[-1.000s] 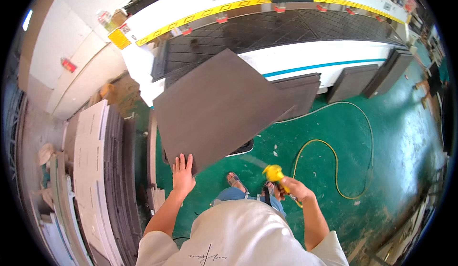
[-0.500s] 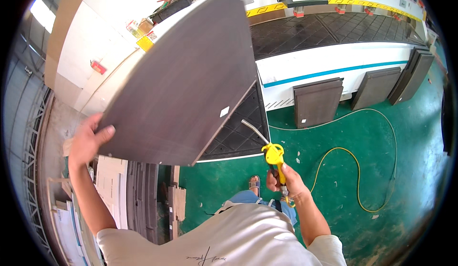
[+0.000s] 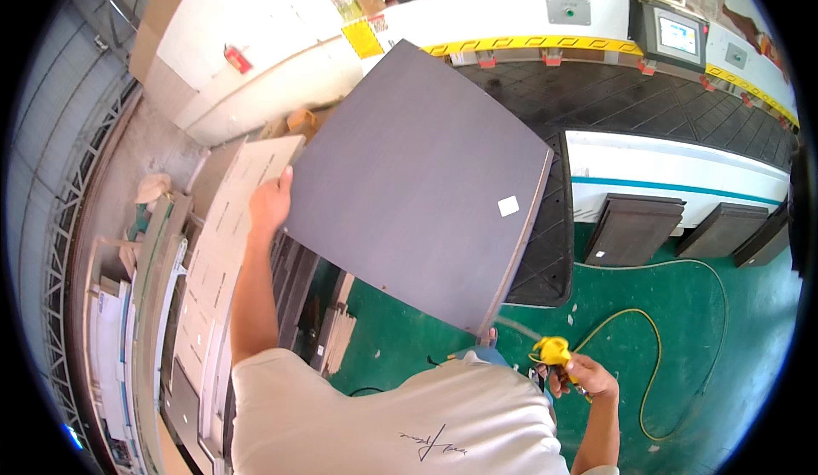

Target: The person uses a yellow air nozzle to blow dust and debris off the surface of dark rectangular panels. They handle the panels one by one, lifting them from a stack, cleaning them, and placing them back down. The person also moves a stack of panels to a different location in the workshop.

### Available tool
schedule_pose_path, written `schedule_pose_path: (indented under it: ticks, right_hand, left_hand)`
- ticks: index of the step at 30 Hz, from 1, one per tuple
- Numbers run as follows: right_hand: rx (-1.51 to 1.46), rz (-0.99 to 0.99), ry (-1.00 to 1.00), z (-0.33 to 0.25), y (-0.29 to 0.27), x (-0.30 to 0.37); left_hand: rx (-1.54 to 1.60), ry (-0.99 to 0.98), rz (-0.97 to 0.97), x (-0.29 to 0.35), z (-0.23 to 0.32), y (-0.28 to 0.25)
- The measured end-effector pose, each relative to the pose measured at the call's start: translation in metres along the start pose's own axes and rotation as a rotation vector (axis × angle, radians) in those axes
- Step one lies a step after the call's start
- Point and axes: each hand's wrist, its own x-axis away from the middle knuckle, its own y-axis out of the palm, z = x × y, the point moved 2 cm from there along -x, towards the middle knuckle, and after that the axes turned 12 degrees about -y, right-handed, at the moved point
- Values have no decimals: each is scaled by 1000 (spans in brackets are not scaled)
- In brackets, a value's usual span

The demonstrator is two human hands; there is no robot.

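Note:
A large dark grey-brown panel (image 3: 409, 185) with a small white label (image 3: 508, 207) near its right edge fills the middle of the view. At its left edge my left hand (image 3: 271, 200) grips the panel, thumb on the upper face and the other fingers hidden. In my right hand (image 3: 594, 376) is a yellow air blow gun (image 3: 555, 351), low and right of the panel's near corner. Its thin metal nozzle points up and left toward that corner.
A long machine with a black table (image 3: 545, 253) and a control screen (image 3: 677, 35) runs along the far side. Dark panels (image 3: 635, 228) lean against its base. A yellow hose (image 3: 652, 339) loops over the green floor. Boards (image 3: 226, 253) are stacked at left.
The panel has turned and dropped lower, and its far corner is nearer. My left hand shifted right with it. The blow gun moved right and down. The whole view has swung left.

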Motion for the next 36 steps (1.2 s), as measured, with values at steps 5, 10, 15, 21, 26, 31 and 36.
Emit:
schedule_pose_path:
  ticks: [5, 10, 15, 21, 26, 31, 36]
  right_hand:
    - [4, 100, 122, 15, -9, -2]
    - [118, 382, 152, -24, -28, -1]
    - [96, 720, 89, -33, -41, 14]
    - [901, 281, 641, 2, -12, -13]
    - [622, 925, 257, 56, -35, -43]
    - [65, 929, 252, 138, -63, -48]
    - [324, 725, 116, 111, -72, -51]
  left_hand:
    - [179, -144, -168, 91, -77, 160]
    - [286, -411, -449, 202, -121, 271]
    - [304, -472, -487, 249, -115, 306]
    - [397, -428, -752, 223, -127, 312]
    - [574, -569, -841, 190, -98, 324]
    - [915, -547, -978, 185, -102, 361]
    - [678, -715, -833, 222, -118, 352]
